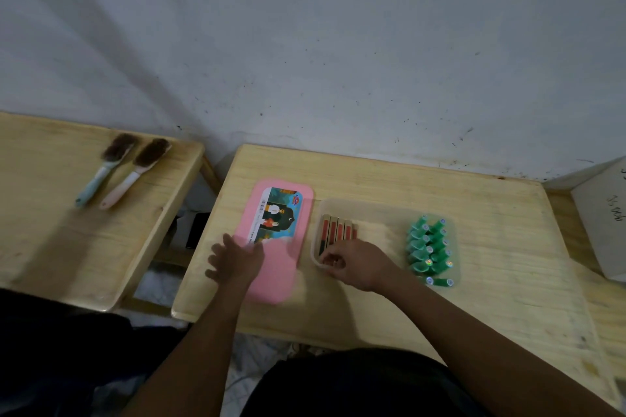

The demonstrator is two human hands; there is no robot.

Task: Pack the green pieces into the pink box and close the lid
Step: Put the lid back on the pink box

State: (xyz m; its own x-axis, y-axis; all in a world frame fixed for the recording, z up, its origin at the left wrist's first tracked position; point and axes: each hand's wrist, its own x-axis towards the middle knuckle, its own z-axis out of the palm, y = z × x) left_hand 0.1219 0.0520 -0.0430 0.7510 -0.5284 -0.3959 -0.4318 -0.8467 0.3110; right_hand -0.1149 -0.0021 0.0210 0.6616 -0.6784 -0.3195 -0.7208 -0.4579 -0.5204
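Observation:
A pink box (276, 267) with a picture label on its lid lies shut on the wooden table, left of a clear plastic tray (379, 210). Several green pieces (428, 249) stand packed in rows at the tray's right end. Red and tan sticks (337, 228) lie at its left end. My left hand (235, 262) rests with fingers spread on the near left edge of the pink box. My right hand (355, 264) sits at the tray's near left corner, fingers curled by the sticks; whether it holds one I cannot tell.
A second wooden table (50, 230) stands to the left with two brushes (118, 169) on it. A grey-white box (603, 213) sits at the right edge. The wall runs close behind the tables. A gap separates the two tables.

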